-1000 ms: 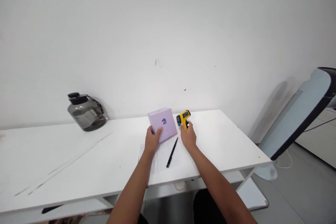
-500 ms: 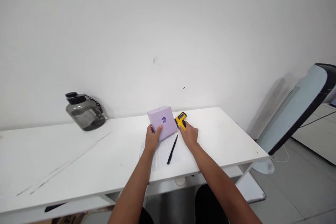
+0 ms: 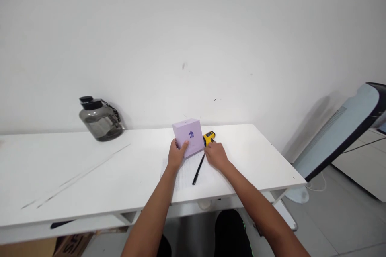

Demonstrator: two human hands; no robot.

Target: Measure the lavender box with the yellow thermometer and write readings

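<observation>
A light purple box (image 3: 193, 142) with a dark blue horse-head mark on its front stands tilted back above the desk. My left hand (image 3: 177, 154) grips its lower left side, thumb on the front and the other fingers behind. Close by the box's right side is a yellow and black infrared thermometer gun (image 3: 208, 137). My right hand (image 3: 216, 154) is closed round its handle, which is mostly hidden by the fingers. A black pen (image 3: 198, 169) lies between my forearms, on a printed sheet of paper (image 3: 183, 174).
On the left of the white desk (image 3: 120, 180) a grey see-through water jug (image 3: 101, 119) with a black lid stands near the wall. A tall light blue appliance (image 3: 328, 136) rises beyond the desk's right edge. A cardboard box (image 3: 74, 245) sits under the desk at lower left.
My right hand has turned the thermometer gun, so its body lies flatter and its front sits nearer the box. My left hand keeps its hold on the box. The view has shifted slightly.
</observation>
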